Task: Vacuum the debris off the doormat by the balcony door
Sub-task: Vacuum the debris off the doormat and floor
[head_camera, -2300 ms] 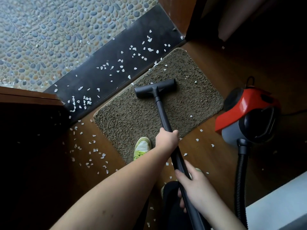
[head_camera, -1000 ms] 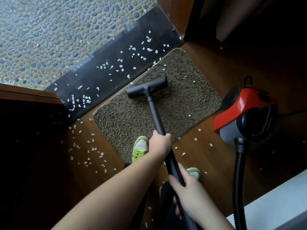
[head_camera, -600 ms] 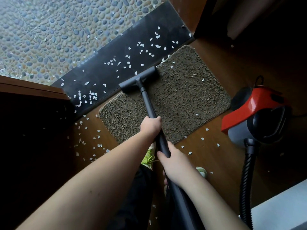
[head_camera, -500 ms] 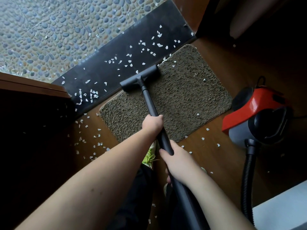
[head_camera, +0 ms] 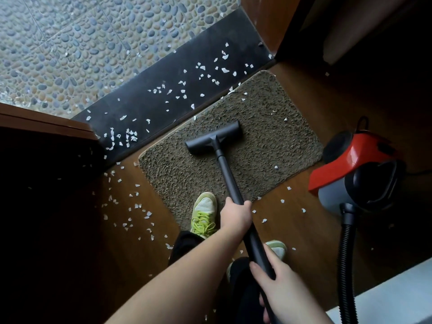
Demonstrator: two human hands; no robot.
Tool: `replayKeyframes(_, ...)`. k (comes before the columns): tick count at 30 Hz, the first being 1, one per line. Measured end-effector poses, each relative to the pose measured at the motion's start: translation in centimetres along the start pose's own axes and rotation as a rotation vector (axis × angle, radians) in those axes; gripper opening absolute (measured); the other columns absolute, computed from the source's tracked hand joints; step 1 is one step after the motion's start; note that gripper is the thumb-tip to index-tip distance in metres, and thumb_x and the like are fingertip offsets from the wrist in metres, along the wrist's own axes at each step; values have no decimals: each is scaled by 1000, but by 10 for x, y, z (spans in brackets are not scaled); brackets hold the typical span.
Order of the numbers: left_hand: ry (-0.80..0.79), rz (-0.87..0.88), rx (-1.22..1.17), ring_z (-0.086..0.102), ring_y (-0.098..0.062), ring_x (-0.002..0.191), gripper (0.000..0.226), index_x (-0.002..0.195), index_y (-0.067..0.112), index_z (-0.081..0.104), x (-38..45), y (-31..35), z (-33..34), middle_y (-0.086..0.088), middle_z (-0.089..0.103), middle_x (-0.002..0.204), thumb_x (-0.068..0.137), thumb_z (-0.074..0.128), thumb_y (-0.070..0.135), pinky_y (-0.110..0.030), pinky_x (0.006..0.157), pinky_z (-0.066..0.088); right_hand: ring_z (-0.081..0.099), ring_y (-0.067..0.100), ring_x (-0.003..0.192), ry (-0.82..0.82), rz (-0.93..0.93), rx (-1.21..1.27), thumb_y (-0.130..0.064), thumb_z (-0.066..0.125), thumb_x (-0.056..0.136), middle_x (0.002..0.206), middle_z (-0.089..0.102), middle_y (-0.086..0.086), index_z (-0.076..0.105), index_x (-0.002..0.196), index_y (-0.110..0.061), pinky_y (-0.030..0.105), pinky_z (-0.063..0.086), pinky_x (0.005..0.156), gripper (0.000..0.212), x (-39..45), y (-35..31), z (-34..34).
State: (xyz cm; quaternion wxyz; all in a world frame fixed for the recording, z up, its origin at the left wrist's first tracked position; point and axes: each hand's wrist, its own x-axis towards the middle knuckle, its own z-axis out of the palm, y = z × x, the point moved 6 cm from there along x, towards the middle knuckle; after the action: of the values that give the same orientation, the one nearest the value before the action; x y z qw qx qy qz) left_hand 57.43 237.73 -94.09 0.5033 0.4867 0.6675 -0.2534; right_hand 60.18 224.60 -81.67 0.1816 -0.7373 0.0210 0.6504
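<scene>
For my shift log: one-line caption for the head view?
Both hands grip the vacuum wand, nozzle on the doormat; few flakes remain.

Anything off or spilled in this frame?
Yes. White flakes litter the black threshold and the wood floor left of the doormat, well beyond it. A few remain on the mat's right half.

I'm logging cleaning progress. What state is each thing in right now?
Doormat: flat, a few white bits left.
Nozzle: resting on the doormat.
Wand: gripped by left hand and right hand.
Threshold: littered.
Vacuum: beside the doormat.
</scene>
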Motion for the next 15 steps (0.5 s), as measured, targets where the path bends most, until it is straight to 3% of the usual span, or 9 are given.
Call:
replayKeyframes(5,49,41,-26,60,-32,113,41,124,10,53,7,16,-21,-12,64,121,91,55,35,-34,95,45,59,22,43,-26,-23,71,-42,52,95,53,59,3,28,140,-57,28,51,44,54,5,-23,6)
replayKeyframes(9,94,64,-103,64,-32,103,38,116,11,56,23,39,-52,-12,66,111,89,56,37,-38,93,51,58,22,42,-23,-85,45,-38,51,96,58,59,7,21,148,-47,27,49,42,60,25,-55,10)
replayKeyframes(15,82,28,-233,70,-40,90,60,104,9,56,78,38,-63,-19,68,104,58,55,49,-51,83,58,59,20,40,-73,-118,-24,-34,48,96,67,60,7,35,140,-36,31,53,43,45,45,-99,16)
